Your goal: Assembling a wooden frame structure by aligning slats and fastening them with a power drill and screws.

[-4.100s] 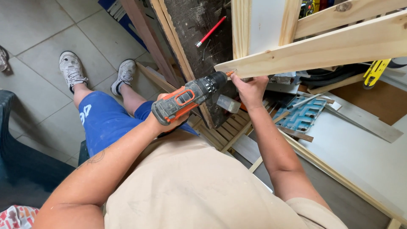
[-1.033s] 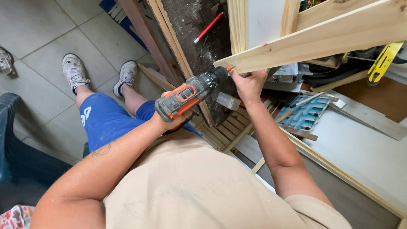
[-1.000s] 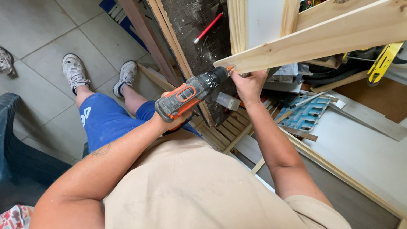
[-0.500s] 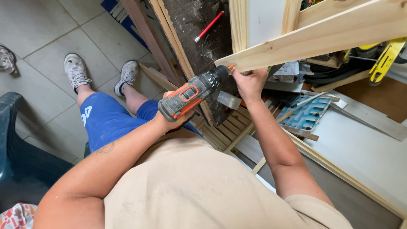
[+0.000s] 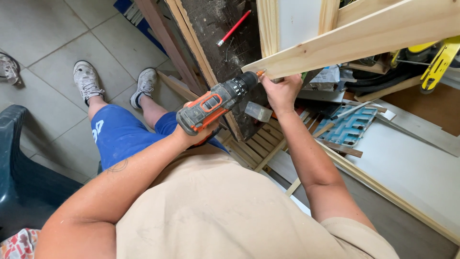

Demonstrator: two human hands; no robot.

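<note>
The cordless drill (image 5: 218, 101), grey with orange panels, lies with its long axis running from lower left to upper right, chuck and orange-tipped bit pointing up and right at the near end of a pale wooden plank (image 5: 354, 41). The bit tip meets the plank's end, just beside the right hand. The left hand (image 5: 194, 136) is wrapped around the drill's grip, mostly hidden beneath the body of the tool. The right hand (image 5: 281, 91) is closed on the plank's end from below, fingers curled up against the wood beside the bit.

The plank slants up to the right, its long axis crossing the upper frame. Behind the drill stands a dark, dusty board (image 5: 225, 36) framed in light timber, with a red pencil (image 5: 233, 28) lying on it. Right of the forearm sits a blue-and-white rectangular pack (image 5: 352, 127) with a zigzag pattern, resting on a white panel (image 5: 407, 163). A yellow tool (image 5: 438, 62) shows at the upper right edge. A dark green plastic chair (image 5: 19, 168) stands at the left.
</note>
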